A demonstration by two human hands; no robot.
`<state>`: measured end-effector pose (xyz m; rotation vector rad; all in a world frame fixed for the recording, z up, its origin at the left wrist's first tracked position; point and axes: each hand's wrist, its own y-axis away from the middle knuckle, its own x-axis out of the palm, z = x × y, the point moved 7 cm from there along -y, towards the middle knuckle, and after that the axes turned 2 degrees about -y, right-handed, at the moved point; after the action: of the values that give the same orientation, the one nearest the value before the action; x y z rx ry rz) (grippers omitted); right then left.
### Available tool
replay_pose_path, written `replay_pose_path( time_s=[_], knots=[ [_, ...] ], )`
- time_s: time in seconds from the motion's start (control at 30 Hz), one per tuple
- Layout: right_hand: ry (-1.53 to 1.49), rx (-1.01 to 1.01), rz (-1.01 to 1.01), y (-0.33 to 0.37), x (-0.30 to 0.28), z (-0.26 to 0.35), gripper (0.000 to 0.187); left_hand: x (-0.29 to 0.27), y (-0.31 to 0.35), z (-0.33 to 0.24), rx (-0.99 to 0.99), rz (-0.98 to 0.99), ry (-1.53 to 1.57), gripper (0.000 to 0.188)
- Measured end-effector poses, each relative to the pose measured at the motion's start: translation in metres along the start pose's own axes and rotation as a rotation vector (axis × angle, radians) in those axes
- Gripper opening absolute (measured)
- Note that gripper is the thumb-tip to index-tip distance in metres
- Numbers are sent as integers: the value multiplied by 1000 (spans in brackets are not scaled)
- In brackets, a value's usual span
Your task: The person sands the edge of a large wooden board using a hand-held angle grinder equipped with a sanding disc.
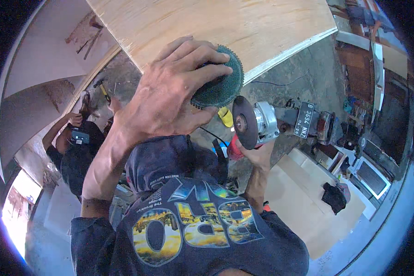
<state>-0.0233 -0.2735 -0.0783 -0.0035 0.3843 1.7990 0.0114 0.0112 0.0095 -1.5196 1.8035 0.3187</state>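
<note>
My left hand (175,87) is raised in front of a plywood panel. Its fingers and thumb grip a round dark-green mesh disc (230,85) with a notched rim. Beside it, to the right and lower, an angle grinder (266,123) with a silver head and red body points upward. A dark abrasive disc (245,123) is mounted on the grinder, apart from the green one. My right hand (261,154) is wrapped round the grinder's body, its fingers partly hidden by the tool's head.
The pale plywood panel (244,27) spans the top. At left, another person (85,142) is near a hammer (104,89) with a yellow handle. A parked motorcycle (315,120) stands to the right, above a wooden board (303,198) with a dark cloth (334,198) on it. A yellow object (225,117) lies behind the grinder.
</note>
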Motion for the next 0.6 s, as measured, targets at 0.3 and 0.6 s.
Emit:
replay_pose_path(
  time_s=[0.3, 0.6],
  knots=[
    [80, 46, -18, 4, -2, -5, 83, 1, -1, 0, -3, 0, -2, 68],
    [67, 9, -10, 6, -7, -6, 95, 1, 1, 1, 10, 46, 1, 70]
  ],
)
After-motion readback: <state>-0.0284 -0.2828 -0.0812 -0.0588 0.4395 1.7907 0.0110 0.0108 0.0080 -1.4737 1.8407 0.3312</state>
